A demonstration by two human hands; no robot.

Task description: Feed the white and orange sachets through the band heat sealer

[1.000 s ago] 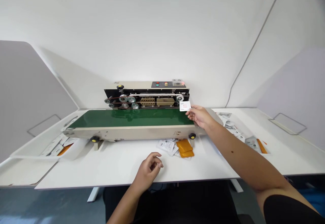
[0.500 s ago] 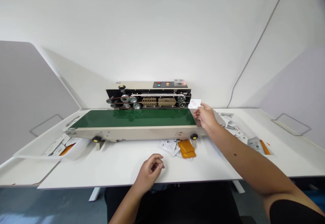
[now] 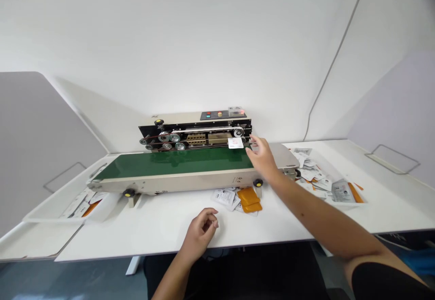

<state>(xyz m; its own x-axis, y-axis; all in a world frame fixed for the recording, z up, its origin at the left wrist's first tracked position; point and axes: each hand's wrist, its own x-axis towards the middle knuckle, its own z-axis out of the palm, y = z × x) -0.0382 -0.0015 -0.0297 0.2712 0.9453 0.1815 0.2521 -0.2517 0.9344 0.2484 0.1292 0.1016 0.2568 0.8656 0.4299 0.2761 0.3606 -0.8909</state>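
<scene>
A small white sachet (image 3: pixel 235 143) with reddish print sits at the right end of the band sealer (image 3: pixel 195 121), its rear edge at the rollers, over the green conveyor belt (image 3: pixel 176 162). Just right of it, my right hand (image 3: pixel 263 157) has thumb and fingers apart and holds nothing. My left hand (image 3: pixel 200 232) rests near the table's front edge with its fingers curled in, and nothing shows in it. Beyond its fingertips lie orange pouches (image 3: pixel 249 199) and several white printed sachets (image 3: pixel 224 196), partly beneath the conveyor.
To the right, a white tray (image 3: pixel 356 203) holds many printed sachets and some orange pieces. At the left stands a translucent bin (image 3: pixel 105 207) with sachets inside. The sealer's control panel (image 3: pixel 222 114) shows a red light. Black-and-yellow knobs (image 3: pixel 129 193) jut from the conveyor's front.
The white sachet has left my right hand and moved left into the sealer's right end. My right hand has shifted left and opened. My left hand has stayed nearly still.
</scene>
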